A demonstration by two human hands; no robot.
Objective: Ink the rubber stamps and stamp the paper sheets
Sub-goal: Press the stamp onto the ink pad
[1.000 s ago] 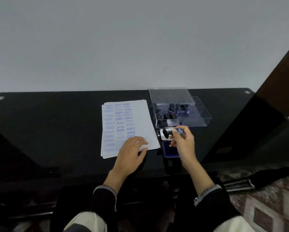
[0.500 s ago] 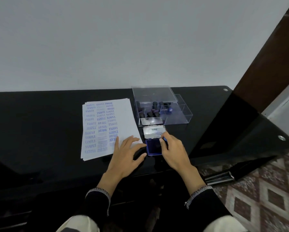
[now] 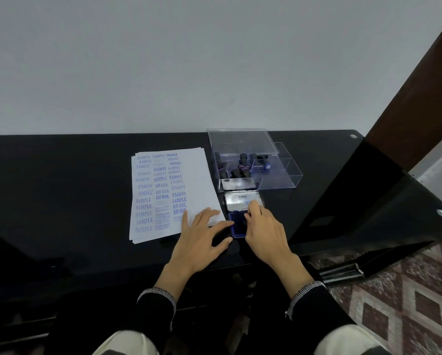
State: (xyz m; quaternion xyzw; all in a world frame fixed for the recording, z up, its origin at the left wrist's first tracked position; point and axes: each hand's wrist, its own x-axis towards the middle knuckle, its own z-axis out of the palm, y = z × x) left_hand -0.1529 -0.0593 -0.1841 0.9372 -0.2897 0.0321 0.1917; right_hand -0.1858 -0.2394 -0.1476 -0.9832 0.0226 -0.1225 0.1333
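Note:
A stack of white paper sheets (image 3: 168,193) lies on the black table, its top sheet covered in blue stamp prints. Right of it sits an open ink pad (image 3: 236,226) with a blue cushion and a silver lid (image 3: 240,201) folded back. My right hand (image 3: 263,231) hovers low over the pad, its fingers curled down around a rubber stamp that the hand almost fully hides. My left hand (image 3: 202,234) rests flat with spread fingers on the paper's near right corner, its index fingertip at the pad's left edge.
A clear plastic box (image 3: 287,175) with several black-handled stamps (image 3: 236,170) stands behind the pad, its lid (image 3: 240,140) raised. The glossy black table (image 3: 61,188) reaches the white wall. At the right are a dark wooden frame and patterned floor tiles.
My right hand has come down from near the box onto the ink pad with the stamp. My left hand has slid toward the pad. The view has shifted right.

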